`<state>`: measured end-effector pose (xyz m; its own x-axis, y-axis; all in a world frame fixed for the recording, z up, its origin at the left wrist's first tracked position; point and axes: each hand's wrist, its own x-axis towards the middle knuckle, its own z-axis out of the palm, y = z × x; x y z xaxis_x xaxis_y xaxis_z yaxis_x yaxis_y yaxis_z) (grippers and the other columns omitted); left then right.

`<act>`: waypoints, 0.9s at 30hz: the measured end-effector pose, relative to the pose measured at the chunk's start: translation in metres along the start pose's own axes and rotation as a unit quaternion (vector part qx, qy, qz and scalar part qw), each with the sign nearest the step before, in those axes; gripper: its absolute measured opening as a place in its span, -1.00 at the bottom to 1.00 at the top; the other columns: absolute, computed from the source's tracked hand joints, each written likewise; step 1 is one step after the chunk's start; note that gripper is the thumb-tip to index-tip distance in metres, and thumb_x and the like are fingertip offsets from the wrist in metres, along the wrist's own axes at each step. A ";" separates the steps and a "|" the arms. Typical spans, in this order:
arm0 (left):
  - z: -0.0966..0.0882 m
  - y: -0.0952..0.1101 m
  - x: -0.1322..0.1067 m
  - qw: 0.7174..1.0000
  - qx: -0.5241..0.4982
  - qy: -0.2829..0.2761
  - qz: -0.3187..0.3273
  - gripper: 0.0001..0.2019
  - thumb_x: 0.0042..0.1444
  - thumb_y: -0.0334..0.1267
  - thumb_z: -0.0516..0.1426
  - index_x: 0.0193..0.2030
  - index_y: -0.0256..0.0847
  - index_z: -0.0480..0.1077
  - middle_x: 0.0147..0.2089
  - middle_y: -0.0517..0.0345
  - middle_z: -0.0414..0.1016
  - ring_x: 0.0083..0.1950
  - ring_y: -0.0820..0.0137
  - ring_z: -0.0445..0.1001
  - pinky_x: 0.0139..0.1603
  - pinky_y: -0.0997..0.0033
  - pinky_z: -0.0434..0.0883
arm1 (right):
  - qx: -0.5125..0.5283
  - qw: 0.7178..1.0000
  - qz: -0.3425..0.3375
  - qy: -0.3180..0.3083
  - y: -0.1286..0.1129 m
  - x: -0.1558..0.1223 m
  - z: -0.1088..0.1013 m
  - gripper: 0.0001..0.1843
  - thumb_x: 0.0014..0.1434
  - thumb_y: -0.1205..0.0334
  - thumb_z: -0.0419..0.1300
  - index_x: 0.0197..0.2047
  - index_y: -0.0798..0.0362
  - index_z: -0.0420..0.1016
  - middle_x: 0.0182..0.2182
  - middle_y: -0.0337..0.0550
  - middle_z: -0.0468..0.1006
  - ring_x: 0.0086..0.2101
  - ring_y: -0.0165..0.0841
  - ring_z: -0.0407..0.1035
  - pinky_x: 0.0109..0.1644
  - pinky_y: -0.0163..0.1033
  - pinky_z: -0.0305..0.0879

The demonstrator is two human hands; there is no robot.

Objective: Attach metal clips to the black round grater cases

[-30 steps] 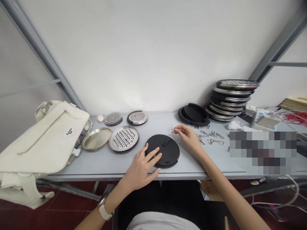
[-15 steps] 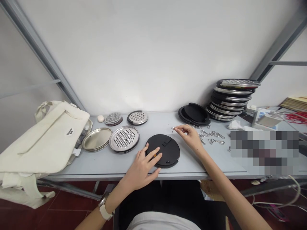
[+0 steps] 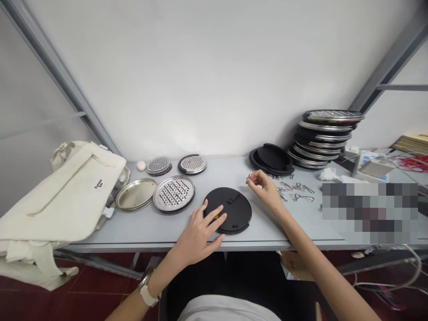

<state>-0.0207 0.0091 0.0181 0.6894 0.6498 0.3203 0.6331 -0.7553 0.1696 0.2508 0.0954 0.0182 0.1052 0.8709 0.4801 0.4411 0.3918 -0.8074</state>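
My left hand [image 3: 202, 229] lies with spread fingers on a round black plastic disc [image 3: 234, 207] near the table's front edge. The disc has a small slotted part on top and a bit of orange beside my fingers. Just behind and to the right of it, my right hand [image 3: 264, 185] is raised, thumb and forefinger pinched on a small shiny metal piece [image 3: 248, 179], mostly hidden by the fingers. Several small metal wire pieces [image 3: 302, 197] are scattered to the right of that hand. A round metal grater plate [image 3: 174, 194] lies left of the disc.
Plain metal discs [image 3: 136, 194] and a cream bag [image 3: 63, 196] are at the left. Smaller grater discs [image 3: 193, 164] lie near the wall. Black round trays [image 3: 272, 159] and a tall leaning stack of graters [image 3: 323, 139] stand at the back right.
My right hand has turned slightly and drawn the small metal piece a little to the right, so less of it shows. My left hand stays on the black disc.
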 end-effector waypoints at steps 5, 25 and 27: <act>0.000 0.000 0.000 1.000 0.002 0.000 0.000 -0.48 0.28 -0.17 0.04 0.37 -0.08 0.11 0.41 0.10 0.07 0.43 -0.07 -0.12 0.24 -0.14 0.19 | -0.018 1.000 0.003 0.006 -0.006 -0.001 0.000 -0.84 0.17 0.12 0.13 -0.39 -0.01 0.31 -0.43 -0.22 0.43 -0.38 -0.31 0.35 -0.20 -0.17 0.27; 0.000 0.001 0.001 1.000 0.003 -0.010 -0.003 -0.49 0.29 -0.19 0.03 0.37 -0.08 0.11 0.42 0.12 0.04 0.43 -0.07 -0.13 0.26 -0.14 0.17 | -0.109 0.993 -0.041 0.010 -0.016 -0.006 0.002 -0.84 0.27 0.17 0.01 -0.36 -0.04 0.20 -0.41 -0.19 0.42 -0.35 -0.29 0.33 -0.23 -0.23 0.21; 0.000 0.001 0.001 1.000 0.002 -0.004 -0.002 -0.49 0.29 -0.19 0.04 0.36 -0.08 0.11 0.41 0.11 0.06 0.43 -0.06 -0.13 0.25 -0.13 0.18 | -0.114 0.992 -0.045 0.010 -0.016 -0.006 0.001 -0.84 0.27 0.17 0.01 -0.37 -0.04 0.21 -0.43 -0.21 0.42 -0.36 -0.30 0.33 -0.23 -0.23 0.21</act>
<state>-0.0197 0.0090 0.0179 0.6902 0.6532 0.3115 0.6367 -0.7527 0.1676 0.2420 0.0843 0.0276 0.0730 0.8286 0.5551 0.6400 0.3880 -0.6632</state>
